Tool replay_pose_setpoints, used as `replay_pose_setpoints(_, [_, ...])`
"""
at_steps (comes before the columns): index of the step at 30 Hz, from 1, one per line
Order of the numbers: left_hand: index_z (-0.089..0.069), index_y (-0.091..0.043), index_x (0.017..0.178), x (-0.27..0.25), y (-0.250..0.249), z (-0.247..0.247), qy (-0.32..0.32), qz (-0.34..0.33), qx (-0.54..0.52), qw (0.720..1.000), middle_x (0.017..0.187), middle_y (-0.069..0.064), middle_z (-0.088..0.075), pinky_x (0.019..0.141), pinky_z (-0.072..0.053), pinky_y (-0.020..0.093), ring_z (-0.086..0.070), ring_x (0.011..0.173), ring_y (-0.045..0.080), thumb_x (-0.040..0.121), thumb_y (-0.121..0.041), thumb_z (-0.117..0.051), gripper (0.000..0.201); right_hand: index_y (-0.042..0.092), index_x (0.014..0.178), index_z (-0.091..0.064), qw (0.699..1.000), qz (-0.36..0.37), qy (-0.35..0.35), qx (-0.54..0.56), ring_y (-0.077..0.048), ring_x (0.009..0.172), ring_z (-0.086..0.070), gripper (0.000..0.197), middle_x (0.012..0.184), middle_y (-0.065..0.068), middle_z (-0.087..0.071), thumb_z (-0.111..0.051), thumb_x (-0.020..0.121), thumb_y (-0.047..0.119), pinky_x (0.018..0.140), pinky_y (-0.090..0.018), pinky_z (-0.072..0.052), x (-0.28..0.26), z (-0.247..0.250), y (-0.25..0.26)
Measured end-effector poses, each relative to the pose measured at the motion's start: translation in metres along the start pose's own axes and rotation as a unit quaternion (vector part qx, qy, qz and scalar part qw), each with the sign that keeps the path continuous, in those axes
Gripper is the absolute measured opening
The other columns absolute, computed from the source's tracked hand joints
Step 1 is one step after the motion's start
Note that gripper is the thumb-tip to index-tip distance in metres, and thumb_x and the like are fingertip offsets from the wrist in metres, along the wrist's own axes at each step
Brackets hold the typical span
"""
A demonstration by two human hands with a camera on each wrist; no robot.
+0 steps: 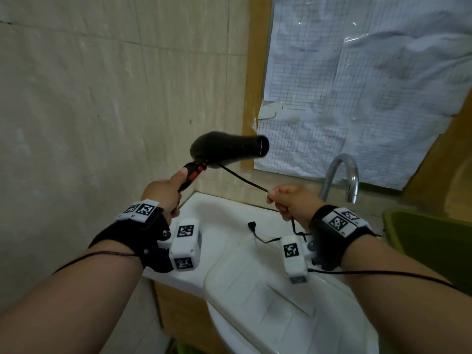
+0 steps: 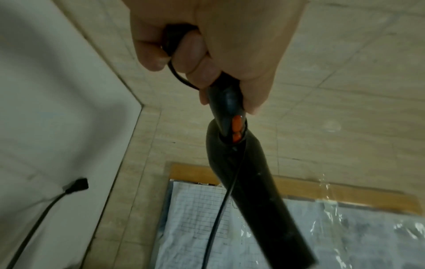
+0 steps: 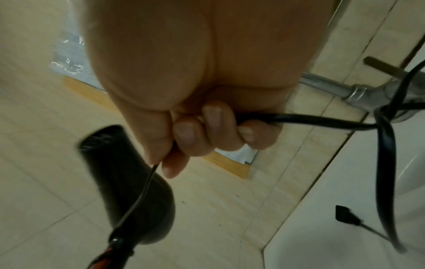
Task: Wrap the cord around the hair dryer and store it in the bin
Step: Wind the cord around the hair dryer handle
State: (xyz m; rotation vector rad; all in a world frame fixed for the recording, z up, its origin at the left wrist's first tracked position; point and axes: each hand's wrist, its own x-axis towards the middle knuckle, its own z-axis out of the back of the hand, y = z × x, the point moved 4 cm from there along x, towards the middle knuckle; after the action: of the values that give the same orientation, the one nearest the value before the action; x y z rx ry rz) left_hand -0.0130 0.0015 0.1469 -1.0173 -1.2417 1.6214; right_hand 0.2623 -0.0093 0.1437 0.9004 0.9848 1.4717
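The left hand (image 1: 163, 192) is curled round the black handle of the hair dryer (image 1: 227, 149), its thumb lying along the handle just below the red switch. The dryer is held up in the air in front of the tiled wall (image 1: 89, 98), barrel pointing right toward the gridded paper sheets (image 1: 357, 85) taped under plastic. From the handle the black cord (image 1: 242, 178) runs taut, down and to the right, into the right hand (image 1: 293, 203), whose fingers (image 3: 184, 134) are closed tightly on it, thumb and forefinger pinching the strand. Below that hand the cord drops slack onto the white sink (image 1: 229, 215) (a loop shows in the right wrist view), and its plug (image 1: 252, 225) lies on the sink's surface. A chrome tap (image 1: 350, 175) arches behind the right hand. At the far right edge stands the green bin (image 1: 429, 238), apart from the dryer.
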Motion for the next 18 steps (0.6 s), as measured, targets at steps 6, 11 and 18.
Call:
replay_pose_setpoints(6, [-0.064,-0.006,0.083,-0.009,0.004,-0.014,0.166,-0.013,-0.196,0.966,0.038,-0.009,-0.026,0.044,-0.025,0.023,-0.022,0.033,0.007,0.086,-0.050,-0.049,0.047,0.014,0.068,-0.062,0.998,-0.022,-0.054,-0.010,-0.014,0.048,-0.030,0.025,0.053,0.000,-0.035,-0.053,0.091,0.019,0.048,-0.024,-0.029,0.002,0.017,-0.010])
replay_pose_setpoints(11, [-0.059,-0.003,0.079,-0.011,0.003,-0.016,0.331,-0.053,-0.160,0.929,0.036,-0.009,-0.030,0.033,-0.034,0.018,-0.026,0.027,0.004,0.049,-0.058,-0.077,0.065,0.017,0.059,-0.056,0.994,-0.056,-0.096,-0.004,-0.013,0.040,-0.027,0.029,0.052,-0.001,-0.035,-0.058,0.087,0.020,0.044,-0.023,-0.024,0.009,0.025,-0.011])
replay_pose_setpoints(18, [-0.072,-0.018,0.067,-0.010,0.000,-0.012,0.366,-0.171,0.054,0.913,0.044,-0.004,-0.052,0.047,-0.039,0.019,-0.044,0.042,0.008,0.033,-0.064,-0.079,0.058,0.008,0.083,-0.059,0.992,-0.052,-0.092,-0.070,-0.016,0.049,-0.035,0.011,0.061,-0.007,-0.044,-0.053,0.089,0.016,0.043,-0.024,-0.031,0.012,0.032,0.018])
